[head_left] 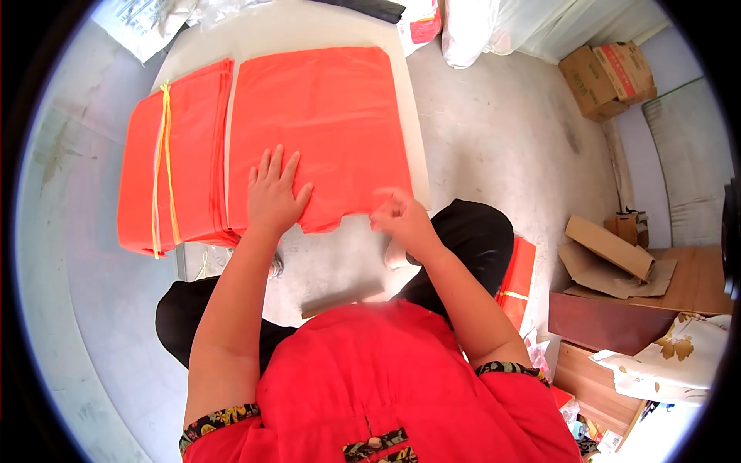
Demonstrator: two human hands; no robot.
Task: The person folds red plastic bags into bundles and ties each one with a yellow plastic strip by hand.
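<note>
A flat stack of red plastic bags [328,100] lies on a pale tabletop [417,139], its near edge uneven and hanging slightly over. My left hand [275,193] rests palm down on the stack's near left part, fingers spread. At the near right corner, my right hand [401,220] has its fingers curled in a pinch on the bag edge; they are slightly blurred. Left of the stack, touching or almost touching it, is a folded bundle of red plastic bags [197,154] tied with a yellow string [164,154].
Another tied red bundle [519,282] stands by my right leg. Cardboard boxes [610,77] sit by the far right wall. An opened carton [617,258] lies on a dark red box [606,320] at right. A black object [363,8] is at the table's far edge.
</note>
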